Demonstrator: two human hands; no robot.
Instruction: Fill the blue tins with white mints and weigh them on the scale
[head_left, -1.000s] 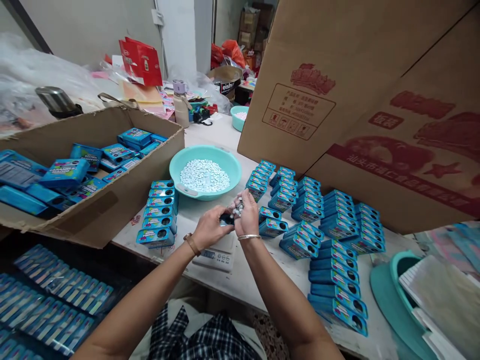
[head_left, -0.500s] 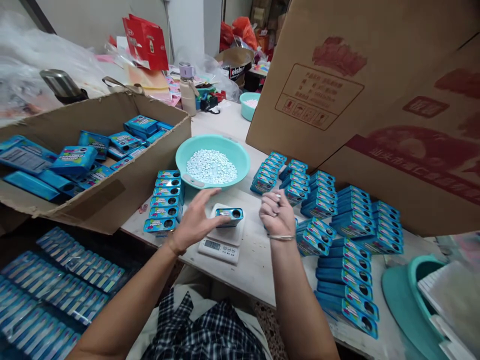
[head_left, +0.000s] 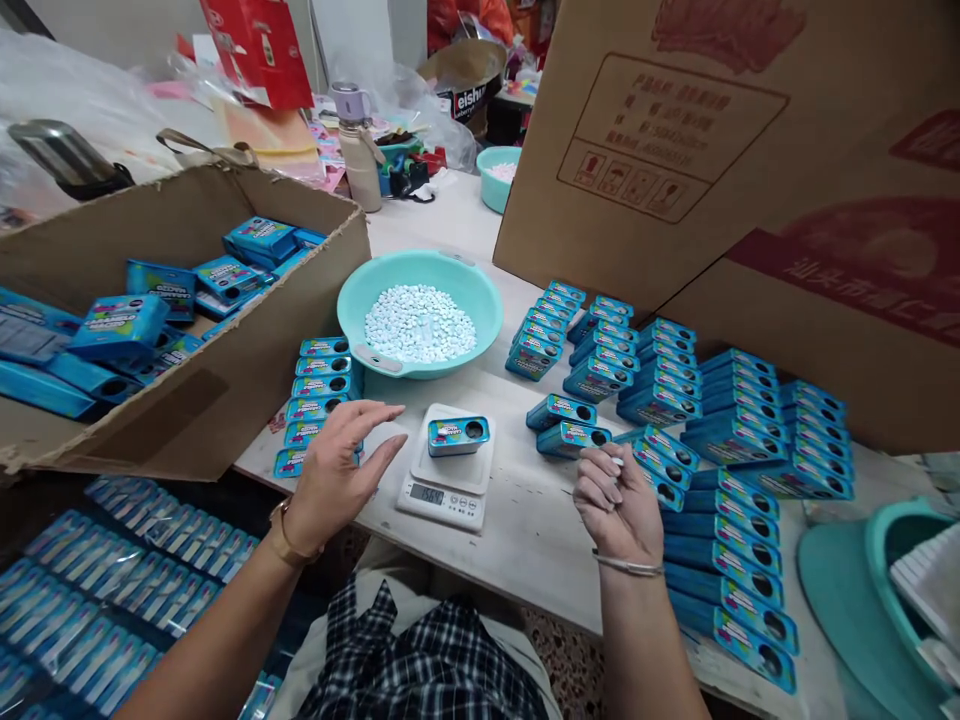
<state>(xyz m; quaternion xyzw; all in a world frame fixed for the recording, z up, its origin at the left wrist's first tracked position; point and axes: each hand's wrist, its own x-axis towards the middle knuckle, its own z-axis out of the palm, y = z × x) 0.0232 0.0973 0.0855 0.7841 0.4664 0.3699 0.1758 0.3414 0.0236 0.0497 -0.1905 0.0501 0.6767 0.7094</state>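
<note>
Tin (head_left: 458, 436) sits on the scale (head_left: 448, 476), holed face up; that face's long axis runs left-right, slight tilt, round hole at right end. Left hand (head_left: 369, 446) open, empty, left of scale. Right hand (head_left: 619, 495) curled around white candy (head_left: 617, 461), near the tin rows.

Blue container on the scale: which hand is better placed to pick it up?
Left, probably. The left hand is open toward the blue container and nearer it; the right hand is farther off and curled, a white piece showing at its fingers.
</note>
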